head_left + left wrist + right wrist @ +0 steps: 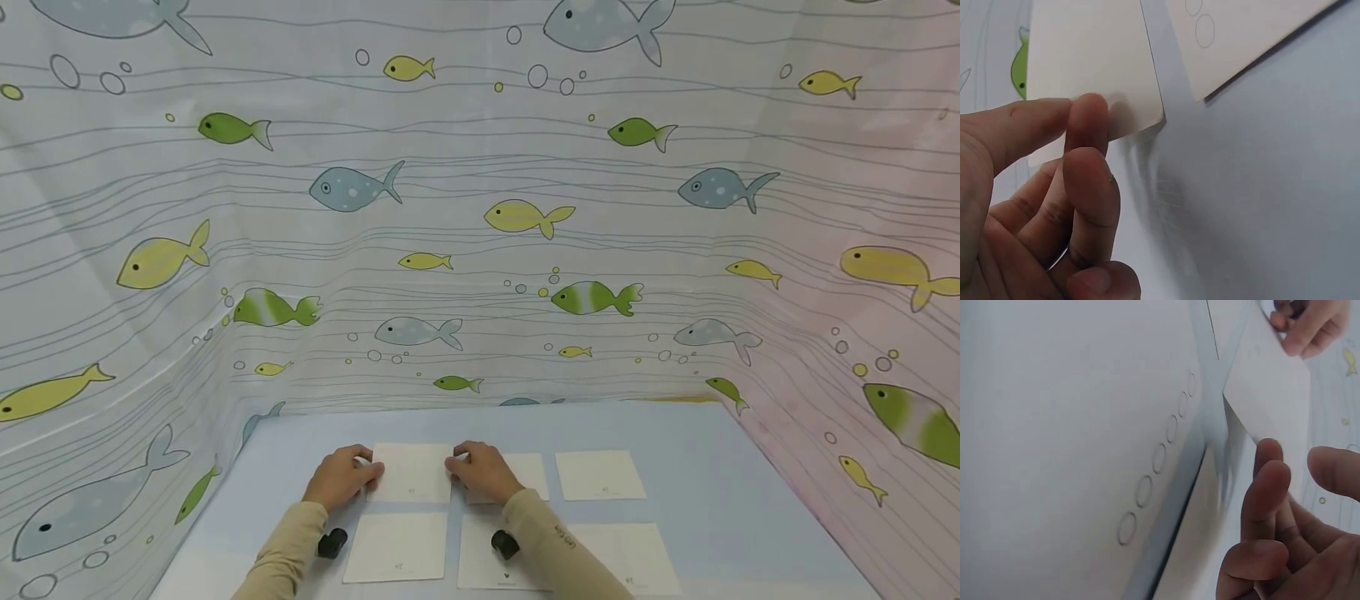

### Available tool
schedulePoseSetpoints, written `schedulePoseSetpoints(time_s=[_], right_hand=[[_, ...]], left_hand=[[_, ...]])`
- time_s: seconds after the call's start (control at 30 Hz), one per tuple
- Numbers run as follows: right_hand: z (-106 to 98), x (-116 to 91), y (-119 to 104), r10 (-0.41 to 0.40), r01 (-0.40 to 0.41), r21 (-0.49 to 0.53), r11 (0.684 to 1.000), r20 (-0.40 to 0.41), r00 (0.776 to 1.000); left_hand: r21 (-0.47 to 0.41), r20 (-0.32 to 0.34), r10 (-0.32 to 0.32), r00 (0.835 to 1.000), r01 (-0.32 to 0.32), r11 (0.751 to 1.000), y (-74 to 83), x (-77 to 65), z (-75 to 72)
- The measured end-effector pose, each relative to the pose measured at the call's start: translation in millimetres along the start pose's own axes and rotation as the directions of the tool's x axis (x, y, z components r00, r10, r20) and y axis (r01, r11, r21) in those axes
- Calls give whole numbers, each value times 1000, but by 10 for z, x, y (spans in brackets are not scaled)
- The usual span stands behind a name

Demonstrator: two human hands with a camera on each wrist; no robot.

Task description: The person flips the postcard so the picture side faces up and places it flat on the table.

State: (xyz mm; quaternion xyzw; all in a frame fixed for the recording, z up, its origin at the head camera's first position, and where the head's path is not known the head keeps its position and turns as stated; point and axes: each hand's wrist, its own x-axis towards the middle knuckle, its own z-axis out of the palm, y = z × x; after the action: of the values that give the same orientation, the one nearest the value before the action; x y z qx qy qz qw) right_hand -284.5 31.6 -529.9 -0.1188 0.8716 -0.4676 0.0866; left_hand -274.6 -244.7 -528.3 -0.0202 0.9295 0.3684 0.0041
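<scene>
A blank white card (412, 475) at the back left of the table is held between both hands. My left hand (341, 479) pinches its left edge, with thumb and index finger on the card (1091, 56) in the left wrist view. At the opposite edge, my right hand (486, 471) grips it between thumb and fingertips. In the right wrist view the card (1269, 381) slants, one edge raised off the table. Beside it, the back middle card (534, 477) is partly covered by the right hand.
More white cards lie on the pale blue table (705, 475): one at back right (600, 477), one at front left (397, 546), one at front middle (476, 542) under the right forearm, one at front right (637, 554). A fish-patterned curtain (480, 333) encloses the table.
</scene>
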Motion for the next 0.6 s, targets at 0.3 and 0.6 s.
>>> schedulePoseSetpoints(time_s=[0.3, 0.6], right_hand=[[43, 4, 27, -45, 46, 47, 998, -34, 998], [-6, -29, -31, -55, 57, 51, 997, -37, 998]], left_hand=[[-23, -26, 7, 1000, -8, 1000, -23, -10, -1], [-46, -48, -22, 999, 20, 999, 60, -38, -75]])
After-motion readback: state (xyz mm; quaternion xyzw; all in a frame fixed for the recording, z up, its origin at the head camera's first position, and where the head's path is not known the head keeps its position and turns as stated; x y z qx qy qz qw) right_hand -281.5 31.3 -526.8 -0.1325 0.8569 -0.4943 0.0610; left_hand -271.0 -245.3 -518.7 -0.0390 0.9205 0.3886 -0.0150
